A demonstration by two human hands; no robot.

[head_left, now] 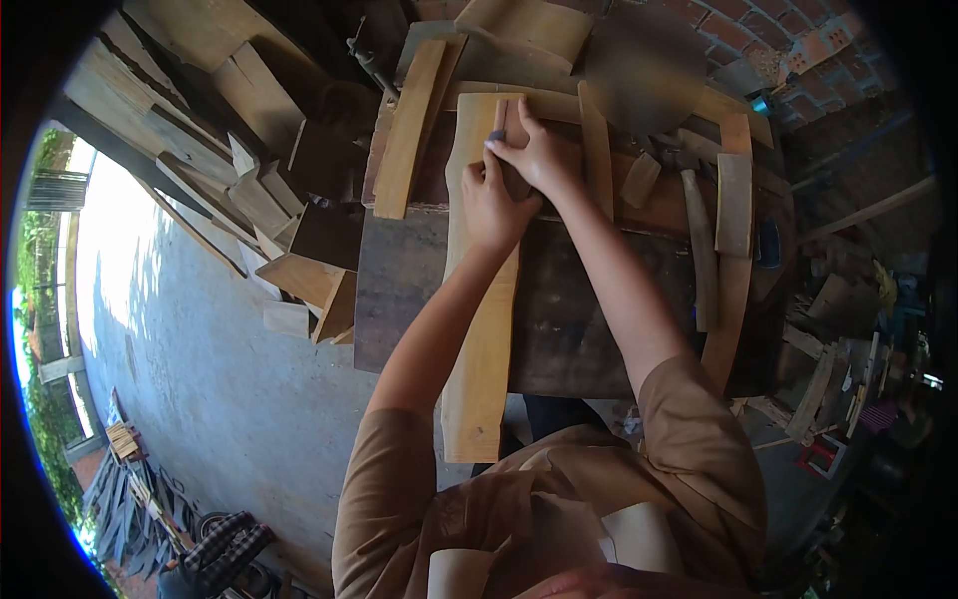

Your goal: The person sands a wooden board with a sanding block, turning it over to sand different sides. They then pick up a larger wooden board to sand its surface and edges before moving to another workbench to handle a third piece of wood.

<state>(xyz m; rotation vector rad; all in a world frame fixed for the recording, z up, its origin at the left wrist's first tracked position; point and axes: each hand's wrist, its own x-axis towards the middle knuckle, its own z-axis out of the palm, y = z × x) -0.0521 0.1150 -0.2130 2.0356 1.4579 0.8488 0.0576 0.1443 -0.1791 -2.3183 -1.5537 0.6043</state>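
A long, pale yellow plank [480, 369] lies lengthwise toward me, its near end sticking out past the bench edge. Over its far part, my left hand [494, 207] is closed, fingertips pinched near a small dark piece [496, 136]. What the left fingers hold is mostly hidden. Just to the right, my right hand [539, 155] grips a narrow reddish-brown wooden strip [513, 117] near the plank's right edge. Its index finger stretches along the strip, and its thumb reaches toward the dark piece. The two hands are close together.
The dark workbench [599, 309] carries loose boards [410, 130], a wooden-handled tool [701, 250] and a wood block [734, 205]. Scrap boards [264, 200] lean in a pile at left. A brick wall [738, 40] stands behind; concrete floor [230, 399] stretches left.
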